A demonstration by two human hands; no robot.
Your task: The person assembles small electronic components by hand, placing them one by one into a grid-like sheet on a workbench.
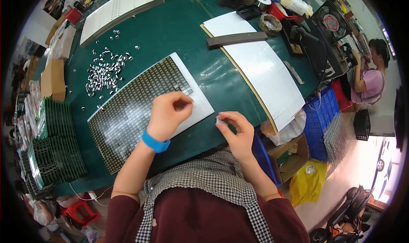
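Observation:
My left hand point(167, 116) is over the right part of a sheet of small square labels point(132, 107), which look dark with gold marks and shine white where light strikes. Its thumb and forefinger are pinched together; anything between them is too small to make out. A blue band point(155, 142) is round that wrist. Just off the sheet's blank white margin point(198, 99), my right hand point(237, 133) pinches a small whitish piece point(221, 121) between thumb and fingers. Many small silvery metal parts point(104, 75) lie loose beyond the sheet, to the left.
White paper sheets point(260, 64) on a board lie at right under a dark bar point(237, 39). Green circuit boards point(59, 136) stand stacked at left, by a cardboard box point(53, 79). A white tray point(121, 11) is at back left, a fan point(331, 22) at back right. Another person point(369, 75) works far right.

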